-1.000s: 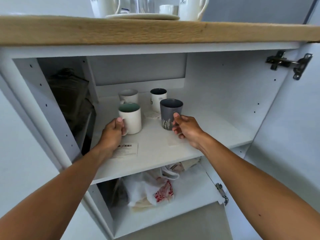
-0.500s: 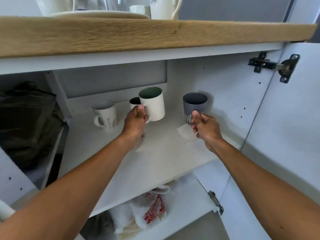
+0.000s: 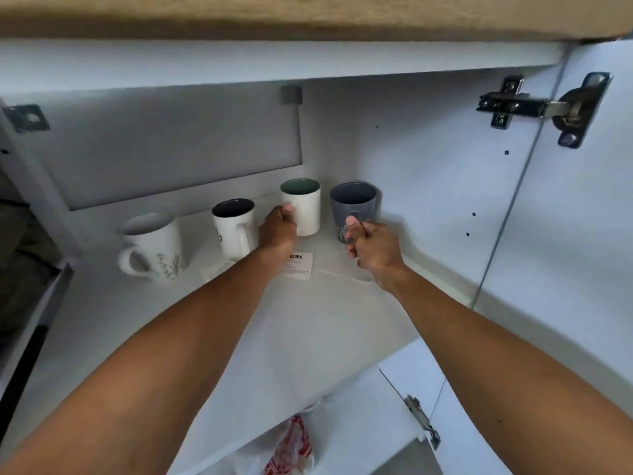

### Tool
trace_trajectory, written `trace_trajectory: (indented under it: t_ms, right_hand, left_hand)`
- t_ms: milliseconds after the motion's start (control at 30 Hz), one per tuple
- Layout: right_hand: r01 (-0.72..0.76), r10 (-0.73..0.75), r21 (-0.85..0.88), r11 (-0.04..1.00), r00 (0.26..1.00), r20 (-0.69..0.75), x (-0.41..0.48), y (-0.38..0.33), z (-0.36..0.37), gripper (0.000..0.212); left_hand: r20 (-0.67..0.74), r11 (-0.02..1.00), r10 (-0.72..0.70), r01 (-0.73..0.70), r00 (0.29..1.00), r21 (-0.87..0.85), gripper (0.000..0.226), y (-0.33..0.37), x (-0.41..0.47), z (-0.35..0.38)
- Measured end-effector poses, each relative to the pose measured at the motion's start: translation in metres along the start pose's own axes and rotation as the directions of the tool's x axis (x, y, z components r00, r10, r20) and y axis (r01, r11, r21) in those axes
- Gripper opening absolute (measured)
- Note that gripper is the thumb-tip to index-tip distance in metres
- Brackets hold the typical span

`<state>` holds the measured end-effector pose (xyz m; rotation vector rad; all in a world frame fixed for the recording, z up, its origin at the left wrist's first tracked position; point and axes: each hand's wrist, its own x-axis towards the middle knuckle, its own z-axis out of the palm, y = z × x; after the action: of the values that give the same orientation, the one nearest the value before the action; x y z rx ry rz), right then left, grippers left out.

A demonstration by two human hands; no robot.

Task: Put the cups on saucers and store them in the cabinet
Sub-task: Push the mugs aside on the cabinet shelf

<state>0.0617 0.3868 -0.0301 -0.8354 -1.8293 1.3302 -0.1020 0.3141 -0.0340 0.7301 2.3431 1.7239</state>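
Left hand [image 3: 277, 231] grips white ceramic cup [image 3: 305, 214], green inside; right hand [image 3: 373, 250] pinches dark grey ceramic cup [image 3: 356, 200] handle. Step: likely parking both at back of cabinet shelf [image 3: 308, 330]. Next: let go, withdraw.

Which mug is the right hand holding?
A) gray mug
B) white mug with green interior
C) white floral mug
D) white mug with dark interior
A: the right hand is curled round the handle of the gray mug, while the left hand holds the white mug with green interior.
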Motion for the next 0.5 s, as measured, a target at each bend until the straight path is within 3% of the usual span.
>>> trace_trajectory:
  t_ms: [367,500]
  right_hand:
    - [0.046,-0.047,0.068,0.997,0.999,0.019,0.034,0.009,0.018,0.041]
    - [0.044,-0.044,0.017,0.999,0.999,0.023,0.042,0.011,0.024,0.05]
  left_hand:
    - [-0.004,1.0,0.021,-0.021,1.0,-0.004,0.047,-0.035,0.059,0.023]
    - [0.018,0.998,0.029,-0.03,0.999,0.05,0.064,-0.017,0.051,0.021]
